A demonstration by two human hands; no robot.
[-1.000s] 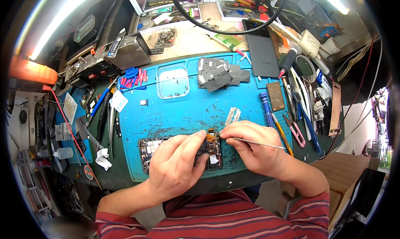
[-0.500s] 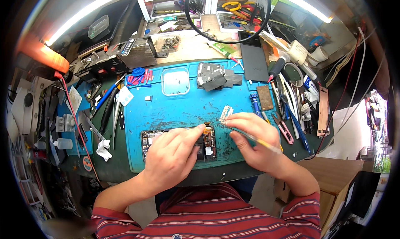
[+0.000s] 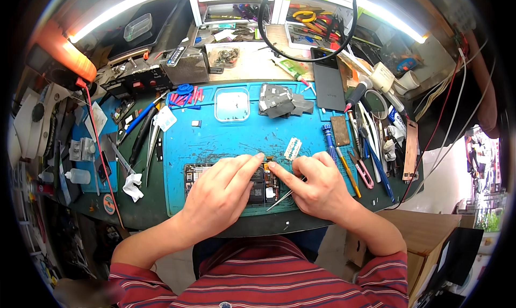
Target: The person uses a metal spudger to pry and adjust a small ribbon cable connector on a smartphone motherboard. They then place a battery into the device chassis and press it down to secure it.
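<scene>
The opened black smartphone with its back cover off and circuit boards exposed (image 3: 258, 185) lies flat near the front edge of the blue silicone work mat (image 3: 215, 141), partly covered by both hands. It is pinned by the left hand (image 3: 217, 198), laid flat with fingers extended and the index fingertip set on the upper edge; nothing is gripped by that hand. The right hand (image 3: 317, 190) is curled about slim metal tweezers (image 3: 282, 199), whose tips point down-left beside the phone's lower right part, while its index finger meets the left one over the boards. A slip of the tweezer tips could scratch a board or tear a thin connector — the fingers are crowded closely there. The small white ridged strip (image 3: 292, 148), just beyond the fingertips, could be brushed away — as could the grey metal shield plates (image 3: 282, 101) farther back.
</scene>
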